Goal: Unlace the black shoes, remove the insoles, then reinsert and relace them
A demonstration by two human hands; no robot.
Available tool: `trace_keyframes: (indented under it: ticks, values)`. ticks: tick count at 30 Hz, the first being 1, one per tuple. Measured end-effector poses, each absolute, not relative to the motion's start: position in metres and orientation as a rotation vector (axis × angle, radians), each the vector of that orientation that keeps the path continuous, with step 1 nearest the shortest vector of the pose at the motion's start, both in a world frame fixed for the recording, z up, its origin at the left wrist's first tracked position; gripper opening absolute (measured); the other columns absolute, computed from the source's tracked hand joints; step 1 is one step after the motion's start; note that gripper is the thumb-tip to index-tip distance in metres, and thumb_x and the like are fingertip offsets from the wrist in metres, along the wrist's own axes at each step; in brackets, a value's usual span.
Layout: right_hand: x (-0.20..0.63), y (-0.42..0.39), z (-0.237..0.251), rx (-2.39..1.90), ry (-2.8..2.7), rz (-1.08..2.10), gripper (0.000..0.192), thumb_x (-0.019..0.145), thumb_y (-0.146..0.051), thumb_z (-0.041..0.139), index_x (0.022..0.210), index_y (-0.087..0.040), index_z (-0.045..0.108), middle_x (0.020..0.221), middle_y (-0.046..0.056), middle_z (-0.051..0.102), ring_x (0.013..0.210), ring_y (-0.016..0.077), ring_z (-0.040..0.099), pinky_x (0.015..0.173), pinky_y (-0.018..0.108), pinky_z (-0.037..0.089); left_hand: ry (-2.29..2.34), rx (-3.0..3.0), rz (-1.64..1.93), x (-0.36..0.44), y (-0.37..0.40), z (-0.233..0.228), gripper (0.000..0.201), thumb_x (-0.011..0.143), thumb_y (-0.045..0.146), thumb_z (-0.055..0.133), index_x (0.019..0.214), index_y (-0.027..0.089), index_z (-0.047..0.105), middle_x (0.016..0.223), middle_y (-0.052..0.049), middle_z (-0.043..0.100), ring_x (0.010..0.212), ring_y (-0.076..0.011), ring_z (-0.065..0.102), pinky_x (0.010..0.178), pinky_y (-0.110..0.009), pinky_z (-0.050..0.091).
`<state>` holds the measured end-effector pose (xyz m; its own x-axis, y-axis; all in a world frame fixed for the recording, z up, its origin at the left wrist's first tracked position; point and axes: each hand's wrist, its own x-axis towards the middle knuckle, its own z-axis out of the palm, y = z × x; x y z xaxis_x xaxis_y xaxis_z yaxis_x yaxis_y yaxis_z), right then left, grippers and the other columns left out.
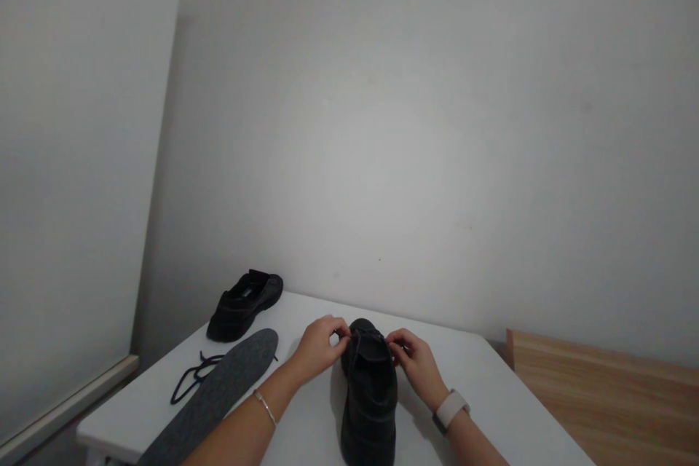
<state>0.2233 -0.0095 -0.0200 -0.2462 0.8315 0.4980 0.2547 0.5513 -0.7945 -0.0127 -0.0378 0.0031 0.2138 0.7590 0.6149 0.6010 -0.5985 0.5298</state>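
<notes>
A black shoe (371, 408) stands on the white table in front of me, its heel towards me and its opening facing up. My left hand (322, 346) is at the left edge of the opening, near the tongue, with thumb and forefinger pinched together. On the opposite edge, my right hand (415, 360) pinches in the same way. Whatever is between the fingertips is too small and dark to make out. A second black shoe (240, 309) rests at the table's far left corner, apart from both hands.
A long grey felt-like piece (229, 378) lies at the left, partly behind my left forearm. A black shoelace (188, 382) is looped on the table beside it. The white table (464, 393) meets a plain wall (382, 160). A wooden panel (601, 393) stands at the right.
</notes>
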Motion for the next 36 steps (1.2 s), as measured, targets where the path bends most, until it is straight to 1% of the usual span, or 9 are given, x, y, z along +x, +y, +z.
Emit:
trace_keyframes:
  ticks: [11, 14, 17, 20, 22, 27, 29, 32, 36]
  values:
    - [0.221, -0.017, -0.016, -0.899, -1.805, 0.686, 0.017, 0.082, -0.033, 0.054, 0.083, -0.017, 0.06, 0.078, 0.003, 0.059, 0.065, 0.0157, 0.054, 0.055, 0.026, 0.046, 1.233, 2.257, 1.36, -0.011, -0.042, 0.009, 0.014, 0.073, 0.013, 0.054, 0.076, 0.017, 0.067, 0.076, -0.003, 0.066, 0.073, -0.016, 0.056, 0.068, -0.024, 0.04]
    - [0.221, -0.017, -0.016, -0.901, -1.826, 0.58, 0.017, 0.082, -0.033, 0.055, 0.081, -0.018, 0.061, 0.081, 0.005, 0.059, 0.072, 0.0181, 0.055, 0.058, 0.027, 0.046, 1.235, 2.253, 1.352, -0.013, -0.039, 0.006, 0.011, 0.075, 0.016, 0.058, 0.077, 0.018, 0.069, 0.075, -0.003, 0.066, 0.072, -0.0162, 0.054, 0.067, -0.025, 0.04]
    - [0.222, -0.02, -0.013, -0.873, -1.866, 0.444, 0.017, 0.082, -0.032, 0.055, 0.078, -0.018, 0.063, 0.082, 0.005, 0.059, 0.079, 0.0195, 0.055, 0.065, 0.029, 0.046, 1.189, 2.285, 1.407, -0.014, -0.035, 0.003, 0.008, 0.076, 0.02, 0.063, 0.076, 0.019, 0.071, 0.076, -0.003, 0.066, 0.079, -0.0176, 0.054, 0.074, -0.028, 0.04]
    - [0.223, -0.022, -0.01, -0.867, -1.89, 0.343, 0.018, 0.082, -0.033, 0.057, 0.075, -0.019, 0.065, 0.08, 0.006, 0.059, 0.079, 0.0198, 0.055, 0.068, 0.03, 0.045, 1.218, 2.314, 1.499, -0.015, -0.029, -0.001, 0.005, 0.073, 0.025, 0.07, 0.074, 0.022, 0.074, 0.081, -0.004, 0.064, 0.087, -0.0198, 0.052, 0.08, -0.031, 0.04]
    - [0.223, -0.023, -0.009, -0.893, -1.883, 0.278, 0.018, 0.081, -0.033, 0.058, 0.075, -0.019, 0.067, 0.08, 0.006, 0.058, 0.079, 0.0204, 0.055, 0.067, 0.03, 0.044, 1.249, 2.308, 1.518, -0.015, -0.026, -0.004, 0.005, 0.071, 0.027, 0.071, 0.074, 0.025, 0.075, 0.082, -0.005, 0.062, 0.087, -0.0203, 0.051, 0.079, -0.031, 0.041]
    - [0.221, -0.027, -0.008, -0.911, -1.896, 0.272, 0.019, 0.083, -0.032, 0.056, 0.079, -0.02, 0.07, 0.078, 0.005, 0.06, 0.068, 0.0175, 0.055, 0.064, 0.03, 0.045, 1.182, 2.227, 1.449, -0.015, -0.024, -0.006, 0.011, 0.075, 0.026, 0.067, 0.081, 0.023, 0.076, 0.075, -0.004, 0.061, 0.075, -0.0173, 0.055, 0.069, -0.027, 0.043]
    - [0.221, -0.028, -0.008, -0.892, -1.899, 0.299, 0.02, 0.083, -0.032, 0.055, 0.08, -0.02, 0.07, 0.078, 0.005, 0.062, 0.07, 0.0178, 0.057, 0.066, 0.03, 0.047, 1.148, 2.197, 1.423, -0.015, -0.026, -0.005, 0.013, 0.077, 0.026, 0.064, 0.083, 0.022, 0.076, 0.075, -0.005, 0.063, 0.072, -0.0164, 0.057, 0.066, -0.026, 0.044]
    - [0.221, -0.029, -0.009, -0.886, -1.902, 0.324, 0.021, 0.084, -0.032, 0.054, 0.082, -0.02, 0.071, 0.08, 0.006, 0.066, 0.075, 0.0194, 0.061, 0.068, 0.03, 0.048, 1.097, 2.2, 1.405, -0.015, -0.029, -0.003, 0.016, 0.079, 0.025, 0.061, 0.084, 0.02, 0.076, 0.076, -0.006, 0.067, 0.072, -0.0168, 0.06, 0.069, -0.026, 0.045]
    - [0.22, -0.03, -0.011, -0.915, -1.891, 0.34, 0.022, 0.084, -0.034, 0.053, 0.084, -0.019, 0.069, 0.082, 0.008, 0.068, 0.077, 0.0208, 0.063, 0.07, 0.032, 0.05, 1.109, 2.216, 1.382, -0.014, -0.034, 0.0, 0.02, 0.08, 0.023, 0.057, 0.087, 0.018, 0.075, 0.078, -0.007, 0.07, 0.074, -0.0175, 0.061, 0.071, -0.027, 0.047]
